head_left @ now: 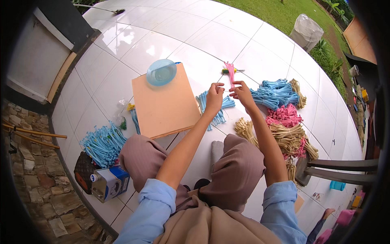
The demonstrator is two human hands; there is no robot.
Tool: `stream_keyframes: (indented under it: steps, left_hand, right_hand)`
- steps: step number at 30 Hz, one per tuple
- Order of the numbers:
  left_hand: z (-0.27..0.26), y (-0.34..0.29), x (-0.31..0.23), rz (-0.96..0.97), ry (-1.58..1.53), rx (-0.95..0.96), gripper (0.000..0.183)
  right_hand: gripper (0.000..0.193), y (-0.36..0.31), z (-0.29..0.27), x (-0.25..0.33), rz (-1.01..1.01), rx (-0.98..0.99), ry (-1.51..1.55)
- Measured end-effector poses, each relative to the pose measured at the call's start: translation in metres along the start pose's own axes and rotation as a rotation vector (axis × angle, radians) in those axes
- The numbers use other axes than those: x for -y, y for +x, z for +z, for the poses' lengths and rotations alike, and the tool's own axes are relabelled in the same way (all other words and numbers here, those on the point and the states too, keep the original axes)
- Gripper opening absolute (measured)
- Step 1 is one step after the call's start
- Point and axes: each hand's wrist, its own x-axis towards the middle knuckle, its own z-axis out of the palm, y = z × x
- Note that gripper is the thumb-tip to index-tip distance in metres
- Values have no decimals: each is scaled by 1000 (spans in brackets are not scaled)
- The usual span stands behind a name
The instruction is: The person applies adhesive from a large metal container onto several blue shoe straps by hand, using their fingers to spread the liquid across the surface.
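Observation:
A small bundle of pink cords (230, 73) lies ahead of me across a green-and-yellow-handled screwdriver (225, 71). My right hand (243, 96) has its thumb and fingers closed at the bundle's near end. Just left of it, my left hand (214, 97) is closed in a pinch; whatever is between its fingers is too small to make out. Beneath and beside my hands, light blue cord bundles (219, 117) are spread on the white tiles. To the left lies a peach-coloured board (164, 105) with a translucent blue bowl (161, 72) on its far edge.
On the right are piles of blue (276, 94), pink (284, 116) and beige cord bundles (286, 136), near a dark chair leg (341, 164). At left, more blue bundles (104, 143) sit behind a blue-and-silver can (110, 185). A clear plastic bag (306, 32) stands by the grass.

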Motion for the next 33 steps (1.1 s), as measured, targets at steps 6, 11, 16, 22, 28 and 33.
stream_keyframes:
  steps: [6, 11, 16, 22, 28, 33]
  left_hand:
    - [38, -44, 151, -78, 610, -182, 32]
    - [31, -39, 181, 92, 918, -266, 36]
    - [35, -23, 170, -243, 897, -124, 32]
    - [32, -8, 141, -280, 99, -87, 31]
    - [47, -3, 63, 177, 136, -101, 19]
    - [46, 3, 50, -15, -424, -11, 28]
  right_hand:
    - [37, 12, 31, -161, -188, 81, -218]
    - [47, 21, 61, -193, -386, 120, -316]
    - [42, 35, 61, -199, -508, 58, -527]
    - [49, 23, 35, -181, -505, -122, -300]
    - [53, 12, 17, -101, -470, -378, -4]
    - [54, 2, 10, -62, -413, -433, 272]
